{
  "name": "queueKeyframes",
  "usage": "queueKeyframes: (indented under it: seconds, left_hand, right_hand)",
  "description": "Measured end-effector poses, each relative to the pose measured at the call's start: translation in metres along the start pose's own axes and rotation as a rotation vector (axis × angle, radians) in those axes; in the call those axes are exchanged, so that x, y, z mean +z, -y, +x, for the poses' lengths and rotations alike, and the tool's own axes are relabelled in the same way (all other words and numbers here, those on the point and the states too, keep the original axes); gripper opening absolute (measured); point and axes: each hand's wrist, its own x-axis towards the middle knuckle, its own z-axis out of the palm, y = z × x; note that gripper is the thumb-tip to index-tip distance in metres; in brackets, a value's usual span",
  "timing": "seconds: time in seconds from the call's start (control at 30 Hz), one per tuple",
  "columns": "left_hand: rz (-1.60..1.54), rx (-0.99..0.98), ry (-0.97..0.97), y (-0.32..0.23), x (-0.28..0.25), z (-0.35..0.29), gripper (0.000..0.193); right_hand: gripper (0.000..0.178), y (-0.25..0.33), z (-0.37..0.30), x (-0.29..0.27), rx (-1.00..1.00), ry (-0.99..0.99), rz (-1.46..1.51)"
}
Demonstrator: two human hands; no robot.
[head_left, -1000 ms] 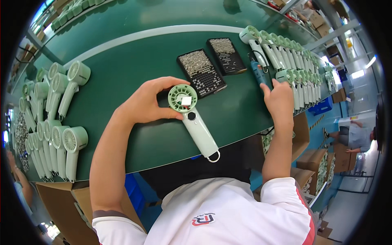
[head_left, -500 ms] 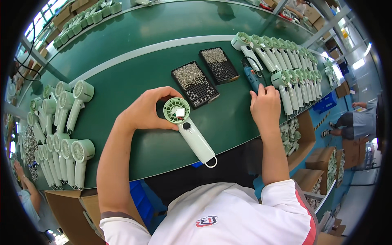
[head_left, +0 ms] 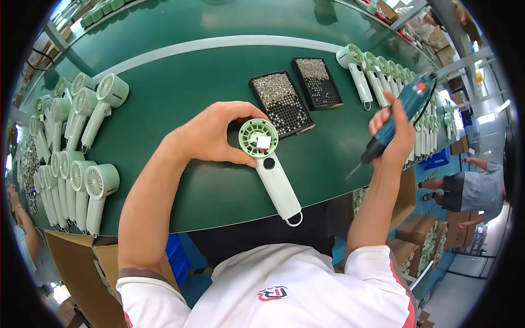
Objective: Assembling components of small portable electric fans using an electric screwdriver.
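In my left hand [head_left: 219, 134] is a pale green handheld fan [head_left: 278, 183], gripped by its round head between thumb and fingers. The head's open face is up and shows a white square part and a bit of red wire; the handle slants toward me and ends in a wire loop. My right hand [head_left: 395, 134] is closed around a blue electric screwdriver [head_left: 402, 117], held up off the table. Its thin bit points down and left, apart from the fan. Just beyond the fan lies a black screw tray [head_left: 280, 104], partly filled with small silvery screws.
A second screw tray [head_left: 317, 82] lies to the right of the first. Rows of similar fans [head_left: 377, 74] lie at the right, and more fans [head_left: 82, 180] stand along the left. Cardboard boxes [head_left: 76, 268] are below the green table [head_left: 180, 82]. Another person [head_left: 481, 186] is at far right.
My right hand has lifted the screwdriver off the table and swung it up, bit toward the fan. My left hand still holds the fan, now a little further right in view. The view has shifted.
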Motion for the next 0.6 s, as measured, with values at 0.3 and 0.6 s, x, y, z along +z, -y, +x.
queueKeyframes:
  seconds: [0.3,0.6]
  left_hand:
    - [0.016,0.032,-0.037,0.006,0.007,0.001,0.065]
    - [0.076,0.079,-0.044,0.007,0.004,0.003,0.062]
  right_hand:
    - [0.028,0.025,0.041,0.091,-0.424,0.421,0.442]
    - [0.025,-0.019,0.029,0.117,-0.508,0.342,0.364]
